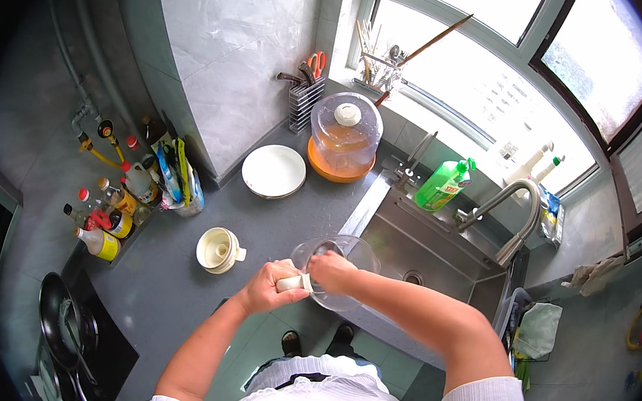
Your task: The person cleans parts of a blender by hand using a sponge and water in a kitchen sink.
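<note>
My left hand point(269, 287) is wrapped around the cream handle point(292, 283) of a clear jug point(363, 254). The jug is tilted above the front edge of the counter, beside the sink. My right hand point(331, 269) reaches into its mouth. The right fingertips are seen only in part through the clear wall, so I cannot tell what they hold or touch. To the left of the jug, a cream plastic lid-like piece with a side tab point(218, 251) rests on the grey countertop point(175, 296).
The steel sink point(425, 250) with its pull-out faucet point(519, 195) and green soap bottle point(442, 185) lies right. White plates point(274, 170) and a domed orange container point(342, 145) stand behind. Several condiment bottles point(108, 210) and a frying pan point(58, 321) are left.
</note>
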`<state>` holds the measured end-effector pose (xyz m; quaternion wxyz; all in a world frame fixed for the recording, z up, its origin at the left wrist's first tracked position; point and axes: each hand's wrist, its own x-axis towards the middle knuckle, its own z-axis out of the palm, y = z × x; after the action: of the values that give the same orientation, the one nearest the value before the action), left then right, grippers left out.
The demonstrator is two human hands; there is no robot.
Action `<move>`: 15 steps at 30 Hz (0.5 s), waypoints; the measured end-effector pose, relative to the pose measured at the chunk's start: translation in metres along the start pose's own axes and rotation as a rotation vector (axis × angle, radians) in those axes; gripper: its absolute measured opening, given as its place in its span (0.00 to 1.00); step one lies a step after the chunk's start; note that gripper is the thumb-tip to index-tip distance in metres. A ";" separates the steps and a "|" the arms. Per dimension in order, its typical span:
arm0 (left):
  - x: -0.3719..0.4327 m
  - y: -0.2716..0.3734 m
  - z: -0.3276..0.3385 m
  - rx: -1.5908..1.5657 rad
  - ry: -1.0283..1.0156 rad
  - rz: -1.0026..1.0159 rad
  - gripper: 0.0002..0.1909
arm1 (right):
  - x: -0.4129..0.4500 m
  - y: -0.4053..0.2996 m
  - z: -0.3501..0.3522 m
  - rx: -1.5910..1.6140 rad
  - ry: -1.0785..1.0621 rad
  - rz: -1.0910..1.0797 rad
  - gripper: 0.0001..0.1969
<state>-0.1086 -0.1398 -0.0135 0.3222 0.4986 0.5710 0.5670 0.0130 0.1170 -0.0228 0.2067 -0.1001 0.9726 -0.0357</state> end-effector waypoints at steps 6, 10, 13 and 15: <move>0.001 0.020 -0.002 0.109 -0.029 -0.036 0.21 | -0.004 -0.009 0.038 -0.193 0.075 -0.019 0.21; -0.002 0.031 0.018 0.282 0.130 -0.056 0.25 | -0.016 -0.043 0.027 -0.384 0.079 0.300 0.24; -0.010 0.013 0.017 0.204 0.140 -0.110 0.35 | -0.019 -0.047 0.021 -0.355 0.087 0.260 0.24; -0.010 0.011 0.018 0.160 0.136 -0.125 0.44 | -0.022 -0.040 0.019 -0.301 0.098 0.189 0.21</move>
<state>-0.0863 -0.1442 -0.0075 0.2765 0.4466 0.6650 0.5309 0.0480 0.0821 -0.0274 0.1443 -0.0361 0.9809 0.1252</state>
